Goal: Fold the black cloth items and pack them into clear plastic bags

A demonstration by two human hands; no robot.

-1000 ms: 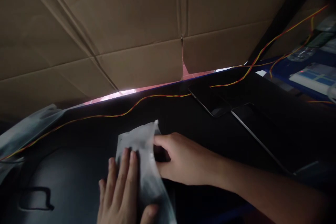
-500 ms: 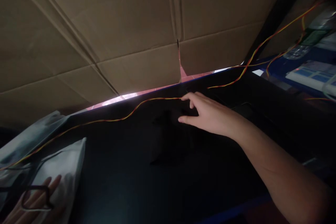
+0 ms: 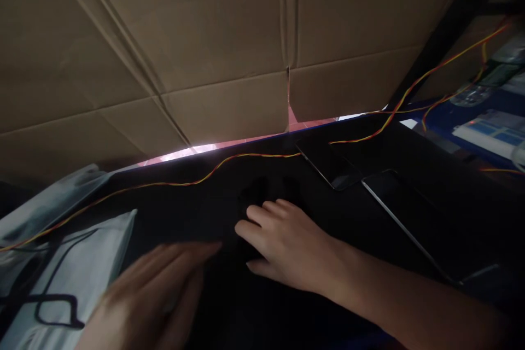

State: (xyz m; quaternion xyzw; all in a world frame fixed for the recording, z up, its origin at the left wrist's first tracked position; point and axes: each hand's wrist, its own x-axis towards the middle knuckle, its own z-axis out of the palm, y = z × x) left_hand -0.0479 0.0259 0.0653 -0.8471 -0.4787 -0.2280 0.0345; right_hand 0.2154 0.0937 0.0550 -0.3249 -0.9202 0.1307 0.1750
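My right hand (image 3: 283, 246) lies over a dark, soft-looking black thing (image 3: 253, 190) on the black tabletop (image 3: 176, 213). Its fingers are bent down onto it, and its kind is lost in the dark. Coming in from the lower left, my left hand (image 3: 153, 287) is a little blurred, with fingers stretched toward the right hand and thumb apart. It appears to hold nothing. Beyond the right hand lie two flat, dark, glossy panels: a smaller one (image 3: 328, 167) at the back and a larger one with a pale edge (image 3: 418, 224).
A twisted red-yellow wire (image 3: 241, 156) runs along the table's back edge, below a cardboard sheet (image 3: 221, 27). Pale plastic bags (image 3: 88, 254) and a black cable loop (image 3: 57, 299) lie at left. A white box (image 3: 488, 134) and clear bottle (image 3: 471, 95) stand right.
My right hand has come back from the wire and panel at the rear to the dark thing. My left hand has moved right, away from the pale bags.
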